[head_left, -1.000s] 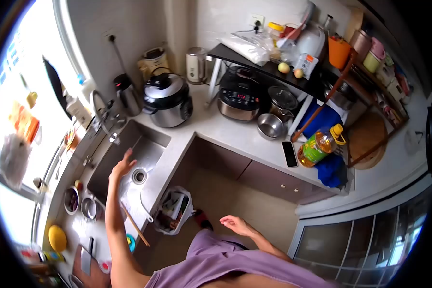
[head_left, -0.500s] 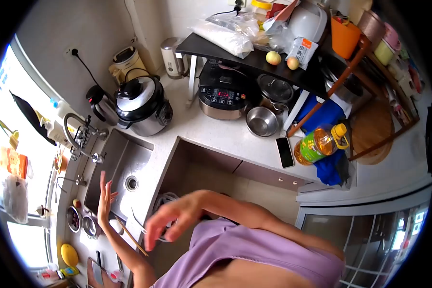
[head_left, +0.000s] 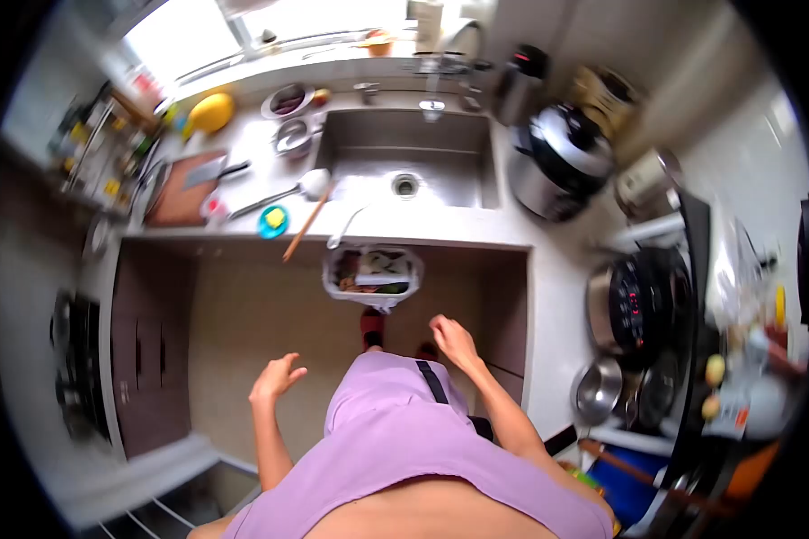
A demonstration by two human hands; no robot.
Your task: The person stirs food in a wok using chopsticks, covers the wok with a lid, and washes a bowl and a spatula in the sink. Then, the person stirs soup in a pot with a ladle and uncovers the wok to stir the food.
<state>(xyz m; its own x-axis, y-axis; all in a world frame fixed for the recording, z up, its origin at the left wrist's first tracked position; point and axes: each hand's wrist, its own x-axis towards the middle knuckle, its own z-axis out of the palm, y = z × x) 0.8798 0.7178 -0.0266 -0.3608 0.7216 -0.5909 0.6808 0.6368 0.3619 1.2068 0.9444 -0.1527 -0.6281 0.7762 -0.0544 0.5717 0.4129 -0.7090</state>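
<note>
My left hand (head_left: 279, 375) hangs in the air over the floor, its fingers loosely bent and apart from the thumb, with nothing in it. To the right of my body, my right hand (head_left: 454, 341) is also in the air, its fingers curled in and nothing visible in them. Neither hand touches anything. Between and beyond them, a waste bin (head_left: 330, 280) with a white liner and scraps inside stands below the counter edge. Above the bin, a steel sink (head_left: 404, 135) is set into the counter.
Along the counter are a chopping board (head_left: 166, 199) with a knife (head_left: 206, 171), a ladle (head_left: 313, 184), a wooden stick (head_left: 308, 220) and a blue dish (head_left: 272, 222). To the right stand a pressure cooker (head_left: 539, 184), a rice cooker (head_left: 609, 305) and a steel bowl (head_left: 598, 391).
The view has swung left and down, so the sink is now straight ahead. Both hands have lowered to my sides; the left no longer reaches over the counter by the sink.
</note>
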